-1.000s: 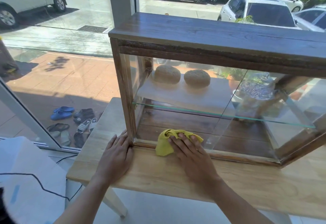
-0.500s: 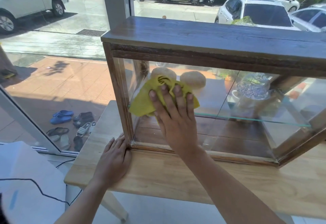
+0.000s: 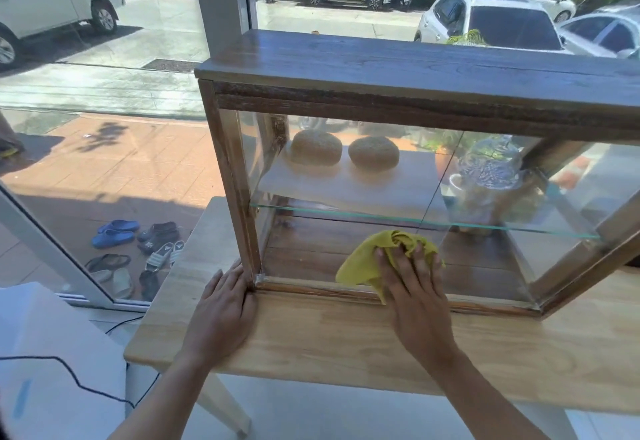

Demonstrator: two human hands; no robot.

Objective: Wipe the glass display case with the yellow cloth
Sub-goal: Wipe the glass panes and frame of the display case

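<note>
Low in the middle of the frame, the right hand [image 3: 414,278] is pressing the yellow cloth [image 3: 367,259] against the front pane of the glass display case [image 3: 346,176], fingers straight and spread, so the grip is lying flat rather than clamped. Wiping well probably means keeping even pressure and overlapping passes right into the bottom frame. At lower left, the left hand [image 3: 221,308] is resting flat on the table [image 3: 346,342], fingers touching the case's corner post.

Yellow cloth [image 3: 367,263], dark brown wood-framed display case [image 3: 415,69], pale wood table [image 3: 311,335], tan buns [image 3: 316,147].
</note>
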